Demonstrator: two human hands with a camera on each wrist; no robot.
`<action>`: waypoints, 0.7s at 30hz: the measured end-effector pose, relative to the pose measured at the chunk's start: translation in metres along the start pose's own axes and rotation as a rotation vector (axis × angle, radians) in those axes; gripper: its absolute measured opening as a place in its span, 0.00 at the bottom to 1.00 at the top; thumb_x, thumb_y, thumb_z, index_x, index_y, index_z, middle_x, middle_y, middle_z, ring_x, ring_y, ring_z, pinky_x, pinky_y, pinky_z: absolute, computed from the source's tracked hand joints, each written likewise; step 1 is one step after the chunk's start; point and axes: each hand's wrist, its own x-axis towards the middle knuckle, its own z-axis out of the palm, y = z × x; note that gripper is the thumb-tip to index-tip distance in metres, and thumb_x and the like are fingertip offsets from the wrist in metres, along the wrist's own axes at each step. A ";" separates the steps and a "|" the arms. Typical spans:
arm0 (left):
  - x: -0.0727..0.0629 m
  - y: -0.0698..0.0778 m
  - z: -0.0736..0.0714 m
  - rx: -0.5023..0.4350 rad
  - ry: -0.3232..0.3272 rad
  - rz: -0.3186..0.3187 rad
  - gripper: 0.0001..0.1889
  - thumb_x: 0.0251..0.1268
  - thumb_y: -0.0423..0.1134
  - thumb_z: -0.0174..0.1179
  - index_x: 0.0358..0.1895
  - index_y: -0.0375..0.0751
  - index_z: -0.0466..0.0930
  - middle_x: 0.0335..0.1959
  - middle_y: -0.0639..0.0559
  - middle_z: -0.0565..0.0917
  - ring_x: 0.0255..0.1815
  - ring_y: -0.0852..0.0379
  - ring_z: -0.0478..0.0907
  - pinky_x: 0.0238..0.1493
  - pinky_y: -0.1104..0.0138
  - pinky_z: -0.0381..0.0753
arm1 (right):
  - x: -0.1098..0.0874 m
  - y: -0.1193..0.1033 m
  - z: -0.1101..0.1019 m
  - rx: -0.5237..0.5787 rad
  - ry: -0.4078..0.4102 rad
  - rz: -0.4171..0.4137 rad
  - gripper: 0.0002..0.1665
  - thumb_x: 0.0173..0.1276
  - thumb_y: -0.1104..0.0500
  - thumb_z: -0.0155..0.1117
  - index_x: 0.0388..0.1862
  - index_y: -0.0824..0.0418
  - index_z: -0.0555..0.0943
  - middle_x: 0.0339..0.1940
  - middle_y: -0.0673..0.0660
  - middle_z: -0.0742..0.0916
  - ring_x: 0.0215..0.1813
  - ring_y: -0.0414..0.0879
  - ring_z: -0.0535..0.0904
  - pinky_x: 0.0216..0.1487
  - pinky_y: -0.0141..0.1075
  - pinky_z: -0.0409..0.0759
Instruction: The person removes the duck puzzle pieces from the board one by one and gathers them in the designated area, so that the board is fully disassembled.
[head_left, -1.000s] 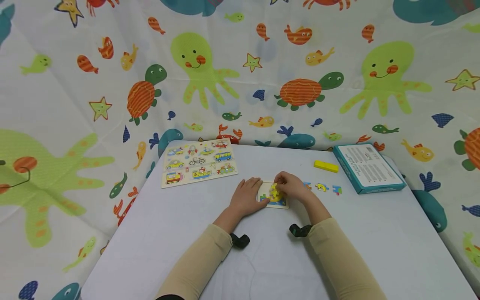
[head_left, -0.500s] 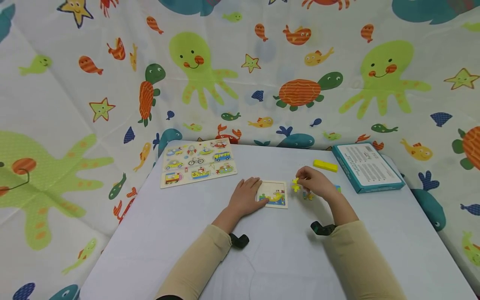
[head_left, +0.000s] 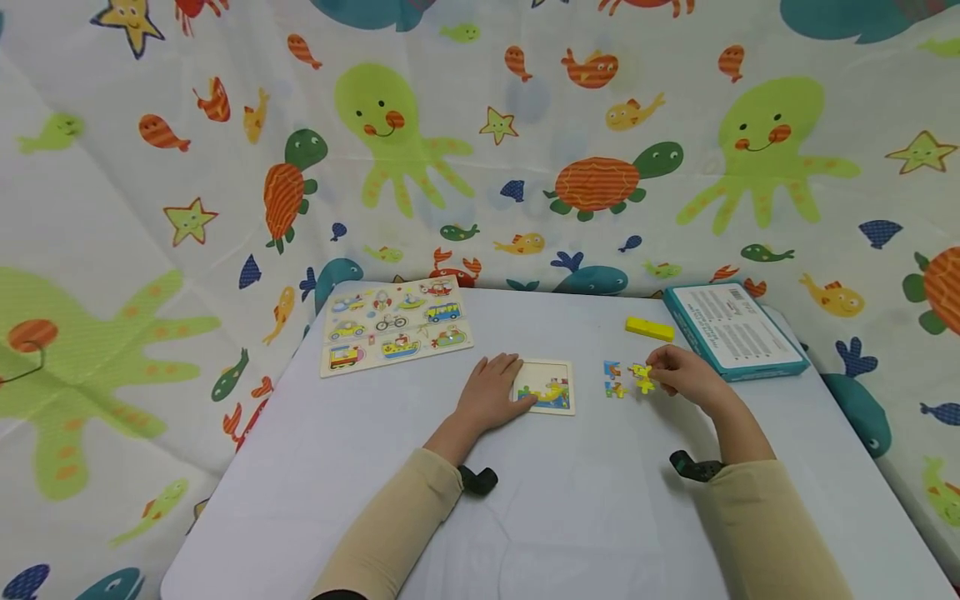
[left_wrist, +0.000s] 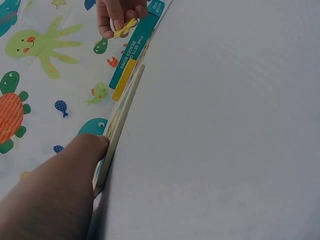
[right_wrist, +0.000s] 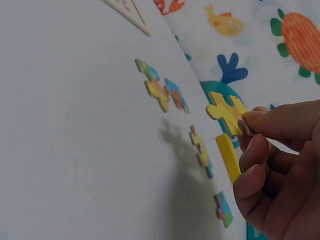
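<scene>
My left hand (head_left: 491,392) lies flat with its fingers straight, thumb across the left edge of a small wooden puzzle tray (head_left: 543,372). Joined jigsaw pieces (head_left: 555,395) fill the tray's lower part; its upper part shows bare wood. To the right, my right hand (head_left: 686,379) pinches a yellow jigsaw piece (right_wrist: 225,112) between thumb and finger, raised above the table. Loose pieces lie under and beside it, among them a blue and orange one (head_left: 612,368) and one with green and yellow (right_wrist: 154,85). In the left wrist view the tray (left_wrist: 122,117) appears edge-on.
A wooden vehicle puzzle board (head_left: 393,325) lies at the back left. Behind the loose pieces is a yellow block (head_left: 649,328), and a teal box (head_left: 735,333) stands at the back right. A sea-animal cloth (head_left: 510,192) hangs behind the white table (head_left: 570,517).
My right hand has moved away from the tray to the right, carrying the yellow jigsaw piece over the loose pieces. My left hand has stayed on the tray.
</scene>
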 end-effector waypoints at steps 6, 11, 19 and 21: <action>0.000 -0.001 0.002 -0.004 0.000 0.002 0.44 0.65 0.72 0.47 0.78 0.50 0.58 0.78 0.54 0.61 0.81 0.54 0.53 0.81 0.54 0.48 | 0.003 0.018 0.004 -0.022 -0.012 0.055 0.18 0.74 0.55 0.59 0.57 0.62 0.72 0.38 0.55 0.79 0.36 0.47 0.74 0.35 0.35 0.74; 0.001 -0.003 0.003 -0.006 0.002 0.009 0.44 0.66 0.72 0.47 0.78 0.49 0.58 0.78 0.54 0.61 0.80 0.53 0.54 0.81 0.53 0.48 | 0.007 0.027 0.008 -0.045 -0.007 0.061 0.16 0.73 0.55 0.61 0.54 0.61 0.74 0.37 0.56 0.80 0.36 0.48 0.75 0.34 0.34 0.76; 0.000 -0.003 0.004 -0.013 -0.004 0.005 0.44 0.65 0.72 0.47 0.78 0.49 0.57 0.78 0.54 0.60 0.81 0.53 0.53 0.81 0.54 0.47 | 0.009 0.028 0.015 -0.118 0.024 0.043 0.14 0.73 0.55 0.59 0.53 0.61 0.76 0.43 0.58 0.80 0.39 0.49 0.75 0.36 0.35 0.76; 0.000 -0.002 0.003 -0.012 -0.005 0.002 0.44 0.65 0.72 0.47 0.78 0.49 0.57 0.78 0.55 0.60 0.81 0.54 0.52 0.81 0.54 0.47 | 0.009 0.027 0.015 -0.131 0.034 0.041 0.14 0.73 0.55 0.60 0.53 0.60 0.77 0.45 0.59 0.80 0.41 0.50 0.75 0.37 0.35 0.76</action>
